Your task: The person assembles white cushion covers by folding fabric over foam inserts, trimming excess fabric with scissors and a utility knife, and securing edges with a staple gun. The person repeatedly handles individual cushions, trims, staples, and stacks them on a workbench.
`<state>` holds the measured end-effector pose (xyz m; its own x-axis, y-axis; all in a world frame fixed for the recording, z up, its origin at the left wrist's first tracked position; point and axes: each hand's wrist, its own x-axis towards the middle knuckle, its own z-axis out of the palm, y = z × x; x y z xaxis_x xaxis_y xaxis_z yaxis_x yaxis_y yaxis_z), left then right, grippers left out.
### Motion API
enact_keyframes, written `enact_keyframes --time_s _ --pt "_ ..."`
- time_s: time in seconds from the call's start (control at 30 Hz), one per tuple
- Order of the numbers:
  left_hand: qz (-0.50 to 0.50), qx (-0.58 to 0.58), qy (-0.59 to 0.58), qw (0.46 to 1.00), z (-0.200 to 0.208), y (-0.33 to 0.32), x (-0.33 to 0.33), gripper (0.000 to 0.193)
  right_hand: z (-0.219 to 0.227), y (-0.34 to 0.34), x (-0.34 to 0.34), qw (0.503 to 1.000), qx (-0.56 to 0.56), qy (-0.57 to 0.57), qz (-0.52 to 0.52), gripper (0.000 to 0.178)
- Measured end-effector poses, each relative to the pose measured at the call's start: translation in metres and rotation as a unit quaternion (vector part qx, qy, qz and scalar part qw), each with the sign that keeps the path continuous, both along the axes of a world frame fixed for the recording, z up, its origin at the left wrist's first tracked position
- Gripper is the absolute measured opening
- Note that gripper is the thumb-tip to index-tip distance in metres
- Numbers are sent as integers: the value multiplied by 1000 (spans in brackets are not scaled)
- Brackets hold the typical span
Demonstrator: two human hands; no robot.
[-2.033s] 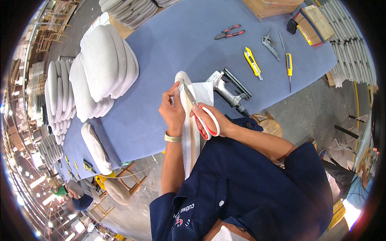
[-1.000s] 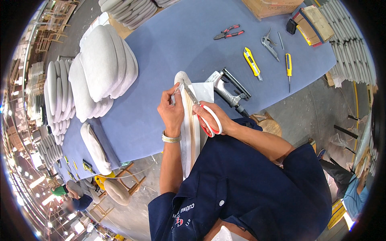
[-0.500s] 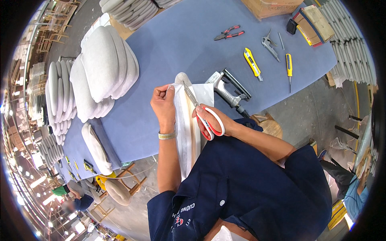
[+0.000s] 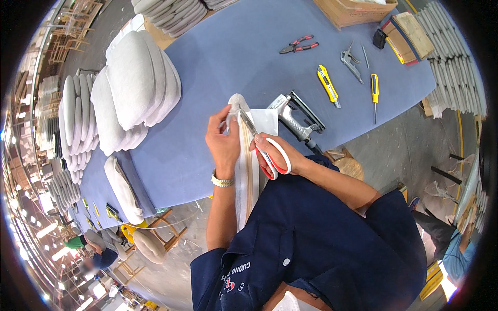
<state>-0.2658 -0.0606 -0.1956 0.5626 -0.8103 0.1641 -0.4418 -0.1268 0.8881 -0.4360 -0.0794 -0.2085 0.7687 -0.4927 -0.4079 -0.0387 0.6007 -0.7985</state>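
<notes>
My right hand (image 4: 289, 154) grips scissors (image 4: 282, 146) with red and white handles. Their blades point up and left onto a narrow grey padded piece (image 4: 237, 99), seen edge-on in front of my body. Thin white fabric (image 4: 267, 121) lies along this piece, and a flap of it shows to the right of the blades. Bent around the fabric at the upper left edge of the piece are the thumb and fingers of my left hand (image 4: 223, 139). Whether the blades are parted is too small to tell. Just right of the flap lies a silver staple gun (image 4: 298, 122).
On the blue-covered table (image 4: 207, 62) lie red-handled pliers (image 4: 299, 45), a yellow utility knife (image 4: 328, 85), an air blow gun (image 4: 351, 65) and a yellow screwdriver (image 4: 374, 90). Grey cushions (image 4: 132, 78) are stacked at left. A cardboard box (image 4: 353, 13) stands at the far edge.
My left hand has shifted right, closer to the blades, and its fingers have moved over the padded piece's edge. The white fabric it held out to the left is drawn in. The scissors hardly moved.
</notes>
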Motion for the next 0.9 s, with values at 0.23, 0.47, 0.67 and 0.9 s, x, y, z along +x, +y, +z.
enact_keyframes --time_s 0.23,0.47,0.67,0.9 --pt "-8 -50 -2 999 3 33 -10 14 -11 -1 -3 999 39 -19 10 54" --pt "262 -48 211 940 17 133 31 13 -26 -17 -37 999 14 20 32 51" --pt "395 308 212 839 -68 311 37 21 -8 -65 -70 973 -122 141 139 45" --pt "563 144 369 725 -197 377 44 46 35 -119 -90 904 -226 191 308 46"
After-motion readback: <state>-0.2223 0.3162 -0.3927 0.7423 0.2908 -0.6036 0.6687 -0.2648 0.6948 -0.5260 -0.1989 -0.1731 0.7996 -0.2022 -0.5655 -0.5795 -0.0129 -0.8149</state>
